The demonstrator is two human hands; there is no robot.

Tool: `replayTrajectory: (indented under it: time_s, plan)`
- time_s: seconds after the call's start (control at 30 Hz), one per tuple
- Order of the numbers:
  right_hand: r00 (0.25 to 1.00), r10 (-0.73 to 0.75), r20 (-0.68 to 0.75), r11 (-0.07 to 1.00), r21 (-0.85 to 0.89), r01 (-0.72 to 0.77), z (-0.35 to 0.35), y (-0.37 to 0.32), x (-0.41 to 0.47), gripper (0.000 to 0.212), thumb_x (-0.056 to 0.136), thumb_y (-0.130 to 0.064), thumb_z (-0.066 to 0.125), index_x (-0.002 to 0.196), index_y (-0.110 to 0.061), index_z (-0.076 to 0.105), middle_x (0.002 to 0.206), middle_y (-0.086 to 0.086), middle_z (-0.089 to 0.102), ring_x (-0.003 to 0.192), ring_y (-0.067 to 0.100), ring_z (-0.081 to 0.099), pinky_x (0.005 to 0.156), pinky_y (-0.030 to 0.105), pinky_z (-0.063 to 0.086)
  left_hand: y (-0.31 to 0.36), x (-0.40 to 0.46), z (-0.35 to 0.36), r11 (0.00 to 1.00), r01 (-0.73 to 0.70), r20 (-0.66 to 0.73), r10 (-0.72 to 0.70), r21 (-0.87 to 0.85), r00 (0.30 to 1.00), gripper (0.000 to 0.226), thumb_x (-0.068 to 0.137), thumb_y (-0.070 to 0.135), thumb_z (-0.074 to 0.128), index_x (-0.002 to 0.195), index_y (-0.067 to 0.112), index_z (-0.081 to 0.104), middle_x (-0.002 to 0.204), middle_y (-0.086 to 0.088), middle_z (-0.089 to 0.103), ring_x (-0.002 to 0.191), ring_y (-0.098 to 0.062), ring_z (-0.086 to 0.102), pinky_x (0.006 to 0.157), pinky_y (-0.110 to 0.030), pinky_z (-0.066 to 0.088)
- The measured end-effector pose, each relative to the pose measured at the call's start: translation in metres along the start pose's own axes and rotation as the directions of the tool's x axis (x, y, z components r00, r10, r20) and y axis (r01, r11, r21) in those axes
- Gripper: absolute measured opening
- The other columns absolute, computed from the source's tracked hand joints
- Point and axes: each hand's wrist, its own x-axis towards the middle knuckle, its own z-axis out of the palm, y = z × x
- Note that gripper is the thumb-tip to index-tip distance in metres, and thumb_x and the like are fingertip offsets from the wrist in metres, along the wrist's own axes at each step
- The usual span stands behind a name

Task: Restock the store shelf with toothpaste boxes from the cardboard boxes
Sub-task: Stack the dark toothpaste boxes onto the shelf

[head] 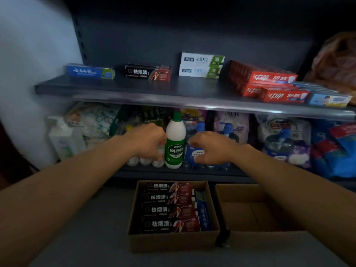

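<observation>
Restocking partly done, by the look of it. Up on the top shelf [134, 89] already: one blue toothpaste box [90, 71] at the left, a black-and-red toothpaste box [148, 72] beside it, two white-and-green boxes [201, 64] stacked in the middle, and a pile of red boxes [269, 83] at the right, with pale blue boxes [327, 98] just past them.

Still plenty left to move. Down on the floor, the left cardboard box [173, 241] with four black-and-red boxes [169, 205] lying in a row and blue boxes [204, 211] standing on edge along its right side. The right cardboard box [260, 211] bare inside, as far as can be seen.

Holding nothing right now. Left hand [148, 140] with fingers curled in loosely, hanging in front of the lower shelf, just left of a white and green bottle [175, 143]. Right hand [210, 146] with fingers bent and loose, just right of that bottle, in front of a blue bottle [194, 153]. Hard to tell whether either hand touches a bottle.

Around the lower shelf: bags of soap stuff [233, 126], blue packs [339, 149], white packs [90, 120]. An orange plastic bag [337, 60] at the far right, up top.

Nothing between the hands and the full box on the floor. Plenty of bare room on the top shelf between the piles.
</observation>
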Motion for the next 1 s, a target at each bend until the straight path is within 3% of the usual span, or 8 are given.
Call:
replayTrajectory:
  time_s: [0.13, 0.23, 0.37, 0.57, 0.67, 0.83, 1.0]
  plan:
    - [0.999, -0.020, 0.049, 1.000, 0.023, 0.019, 0.033, 0.008, 0.023, 0.038, 0.081, -0.034, 0.067, 0.111, -0.012, 0.059, 0.111, 0.006, 0.059, 0.101, 0.023, 0.055, 0.082, 0.040, 0.050, -0.009, 0.022, 0.028, 0.999, 0.023, 0.047, -0.021, -0.045, 0.999, 0.043, 0.071, 0.034, 0.079, 0.106, 0.011, 0.068, 0.102, -0.009, 0.066, 0.093, -0.024, 0.062, 0.074, -0.036, 0.054]
    - [0.995, -0.048, 0.090, 0.998, 0.050, 0.044, 0.073, 0.020, 0.051, 0.042, 0.083, -0.035, 0.066, 0.117, -0.013, 0.058, 0.118, 0.005, 0.057, 0.107, 0.023, 0.053, 0.083, 0.037, 0.049, -0.016, 0.051, 0.060, 0.998, -0.022, 0.116, 0.028, -0.058, 0.993, 0.037, 0.076, 0.033, 0.078, 0.102, 0.009, 0.065, 0.093, -0.007, 0.061, 0.094, -0.023, 0.060, 0.065, -0.028, 0.044]
    - [0.992, -0.071, 0.106, 0.992, 0.114, 0.059, 0.122, 0.039, 0.087, 0.044, 0.084, -0.032, 0.065, 0.123, -0.012, 0.056, 0.122, 0.006, 0.055, 0.110, 0.021, 0.050, 0.087, 0.033, 0.046, -0.036, 0.091, 0.105, 0.992, -0.115, 0.212, 0.122, -0.045, 0.969, 0.034, 0.079, 0.034, 0.075, 0.102, 0.012, 0.062, 0.101, -0.006, 0.062, 0.094, -0.022, 0.059, 0.065, -0.027, 0.042]
    - [0.990, -0.051, 0.134, 0.976, 0.217, 0.021, 0.144, 0.046, 0.095, 0.046, 0.084, -0.032, 0.066, 0.124, -0.014, 0.055, 0.123, 0.005, 0.055, 0.111, 0.020, 0.049, 0.092, 0.034, 0.045, -0.050, 0.108, 0.129, 0.989, -0.139, 0.282, 0.148, -0.053, 0.948, 0.036, 0.079, 0.031, 0.074, 0.108, 0.013, 0.062, 0.107, -0.006, 0.063, 0.097, -0.022, 0.059, 0.070, -0.027, 0.043]
    - [0.987, -0.023, 0.157, 0.977, 0.211, -0.011, 0.144, 0.050, 0.085, 0.045, 0.085, -0.030, 0.064, 0.126, -0.012, 0.054, 0.124, 0.005, 0.054, 0.113, 0.020, 0.049, 0.092, 0.033, 0.044, -0.048, 0.117, 0.128, 0.985, -0.163, 0.264, 0.172, -0.057, 0.949, 0.034, 0.077, 0.033, 0.076, 0.099, 0.012, 0.061, 0.102, -0.006, 0.062, 0.095, -0.023, 0.060, 0.071, -0.030, 0.046]
    - [0.983, 0.082, 0.165, 0.971, 0.211, -0.116, 0.149, 0.057, 0.070, 0.044, 0.086, -0.030, 0.065, 0.125, -0.015, 0.054, 0.126, 0.004, 0.052, 0.112, 0.019, 0.048, 0.087, 0.029, 0.043, -0.049, 0.121, 0.138, 0.980, -0.184, 0.236, 0.196, -0.072, 0.952, 0.038, 0.075, 0.036, 0.077, 0.102, 0.012, 0.065, 0.100, -0.004, 0.065, 0.089, -0.020, 0.061, 0.074, -0.034, 0.054]
    - [0.963, 0.074, 0.259, 0.967, 0.217, -0.133, 0.179, 0.050, 0.074, 0.044, 0.087, -0.030, 0.064, 0.126, -0.013, 0.054, 0.124, 0.006, 0.054, 0.112, 0.021, 0.050, 0.090, 0.030, 0.044, -0.060, 0.112, 0.171, 0.979, -0.163, 0.226, 0.188, -0.123, 0.956, 0.035, 0.073, 0.036, 0.077, 0.100, 0.015, 0.068, 0.097, -0.002, 0.068, 0.087, -0.016, 0.063, 0.076, -0.037, 0.055]
